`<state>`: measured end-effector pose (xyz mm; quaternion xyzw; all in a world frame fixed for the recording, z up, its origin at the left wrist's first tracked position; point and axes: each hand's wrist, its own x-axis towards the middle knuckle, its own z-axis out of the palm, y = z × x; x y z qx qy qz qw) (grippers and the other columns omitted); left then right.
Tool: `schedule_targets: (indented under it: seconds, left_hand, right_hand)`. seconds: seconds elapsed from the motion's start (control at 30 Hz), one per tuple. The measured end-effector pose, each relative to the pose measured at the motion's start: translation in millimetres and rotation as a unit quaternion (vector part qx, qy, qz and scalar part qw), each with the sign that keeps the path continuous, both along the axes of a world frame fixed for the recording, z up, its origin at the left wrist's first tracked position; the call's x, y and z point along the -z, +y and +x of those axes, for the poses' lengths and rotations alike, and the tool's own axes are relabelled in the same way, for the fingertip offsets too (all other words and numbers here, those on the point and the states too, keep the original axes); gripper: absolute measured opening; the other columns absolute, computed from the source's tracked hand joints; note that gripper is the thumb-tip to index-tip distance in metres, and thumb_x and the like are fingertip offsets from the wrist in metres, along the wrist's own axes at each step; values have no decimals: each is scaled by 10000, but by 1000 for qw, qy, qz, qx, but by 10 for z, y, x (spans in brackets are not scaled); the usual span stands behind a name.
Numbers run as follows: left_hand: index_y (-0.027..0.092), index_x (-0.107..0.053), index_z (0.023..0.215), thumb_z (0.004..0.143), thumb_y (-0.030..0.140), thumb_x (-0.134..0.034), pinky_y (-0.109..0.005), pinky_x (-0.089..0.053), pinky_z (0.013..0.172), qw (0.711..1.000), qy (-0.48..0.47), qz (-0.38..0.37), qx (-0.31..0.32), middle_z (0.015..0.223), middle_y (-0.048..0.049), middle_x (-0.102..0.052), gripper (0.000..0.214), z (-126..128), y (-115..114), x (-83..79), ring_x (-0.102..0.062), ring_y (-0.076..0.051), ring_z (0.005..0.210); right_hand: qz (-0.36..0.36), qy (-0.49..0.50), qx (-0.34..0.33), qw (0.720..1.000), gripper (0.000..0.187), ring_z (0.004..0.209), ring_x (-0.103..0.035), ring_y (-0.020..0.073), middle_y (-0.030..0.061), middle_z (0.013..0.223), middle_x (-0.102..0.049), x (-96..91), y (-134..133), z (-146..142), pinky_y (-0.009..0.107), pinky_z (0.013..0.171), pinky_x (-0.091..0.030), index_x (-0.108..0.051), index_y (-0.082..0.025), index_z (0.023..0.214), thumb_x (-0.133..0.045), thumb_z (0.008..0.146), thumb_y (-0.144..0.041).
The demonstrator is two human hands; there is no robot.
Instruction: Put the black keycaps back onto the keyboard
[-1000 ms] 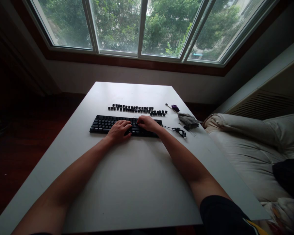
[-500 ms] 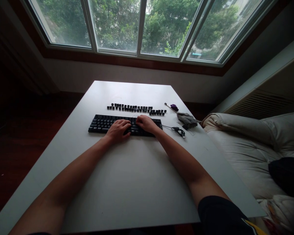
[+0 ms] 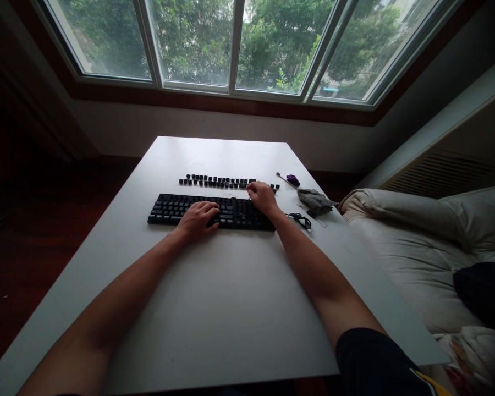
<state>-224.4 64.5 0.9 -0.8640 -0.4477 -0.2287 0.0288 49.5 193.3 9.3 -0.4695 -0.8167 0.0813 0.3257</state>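
A black keyboard (image 3: 169,209) lies across the middle of the white table (image 3: 214,308). My left hand (image 3: 198,219) rests palm down on its middle keys, fingers curled loosely. Behind the keyboard runs a row of several loose black keycaps (image 3: 214,181). My right hand (image 3: 263,196) reaches over the keyboard's far right edge to the right end of that row, fingers bent down onto the keycaps. Whether it pinches one is hidden by the fingers.
A thin brush with a purple lump (image 3: 292,179), a grey cloth (image 3: 315,201) and a coiled black cable (image 3: 301,220) lie right of the keyboard. White bedding (image 3: 416,242) borders the table's right side. Windows (image 3: 235,44) face the far end.
My right hand left the keyboard's middle and moved back and right to the end of the keycap row. My left hand stayed on the keys.
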Motion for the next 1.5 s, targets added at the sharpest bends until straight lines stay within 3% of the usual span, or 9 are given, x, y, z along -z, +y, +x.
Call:
schedule_targets:
  seconds: [0.13, 0.3, 0.57, 0.9, 1.1, 1.23, 1.37, 1.5]
  left_hand:
    - [250, -664, 1186, 897, 366, -610, -497, -438, 1065, 1000, 0, 0, -1, 1328, -81, -630, 316, -3, 14, -12, -553, -302, 1240]
    - [243, -684, 1065, 920, 362, -579, -466, -464, 984, 1000, 1, 3, -6, 1219, -68, -672, 215, -3, 20, -37, -580, -286, 1154]
    - [221, -664, 1081, 908, 369, -603, -461, -461, 962, 1000, 10, 1, -13, 1213, -94, -648, 236, 9, -28, -72, -569, -294, 1137]
    - [271, -535, 1442, 978, 402, -534, -492, -393, 1114, 999, 23, -10, 22, 1459, -88, -540, 483, -8, -45, -9, -480, -298, 1333]
    - [294, -545, 1450, 987, 539, -512, -520, -373, 1124, 999, 45, -25, 10, 1489, -92, -515, 525, 11, -32, -16, -447, -320, 1362]
    - [307, -546, 1454, 986, 553, -510, -520, -373, 1117, 998, 52, -25, 9, 1480, -95, -517, 530, -4, -28, -21, -459, -318, 1344]
    - [328, -553, 1448, 986, 550, -512, -514, -381, 1105, 999, 47, -21, 14, 1460, -90, -529, 514, -22, -19, -18, -477, -312, 1318]
    - [329, -558, 1443, 982, 548, -520, -510, -389, 1098, 999, 44, -18, 12, 1441, -91, -542, 512, -20, -14, -2, -490, -308, 1303]
  right_hand:
    - [-7, -49, 68, 996, 210, 950, -583, 262, 102, 926, -690, 136, 235, 285, 376, 887, -454, -736, -194, 1045, -594, 892, -167]
    - [-103, -49, 33, 993, 322, 788, -631, 190, 19, 852, -720, 267, 382, 456, 312, 813, -467, -717, -246, 1196, -642, 886, -197]
    - [-148, -28, 11, 989, 393, 753, -628, 155, 7, 856, -728, 292, 448, 453, 258, 746, -464, -684, -258, 1289, -666, 898, -283]
    - [-163, -43, 54, 984, 233, 769, -612, 158, 12, 866, -709, 297, 478, 414, 254, 695, -431, -722, -222, 1064, -679, 840, -272]
    - [-167, -37, 85, 982, 202, 781, -611, 163, 27, 888, -714, 284, 481, 383, 263, 720, -444, -737, -206, 1009, -683, 817, -233]
    - [-138, -5, 71, 988, 173, 744, -605, 162, 14, 816, -688, 272, 436, 390, 278, 725, -458, -732, -208, 991, -672, 836, -259]
    - [-70, 38, 48, 996, 161, 786, -625, 175, 41, 891, -683, 205, 346, 358, 314, 779, -492, -725, -200, 974, -680, 834, -265]
    - [-74, 74, -55, 993, 173, 810, -653, 182, 42, 911, -707, 94, 203, 232, 320, 770, -521, -726, -209, 999, -669, 847, -269]
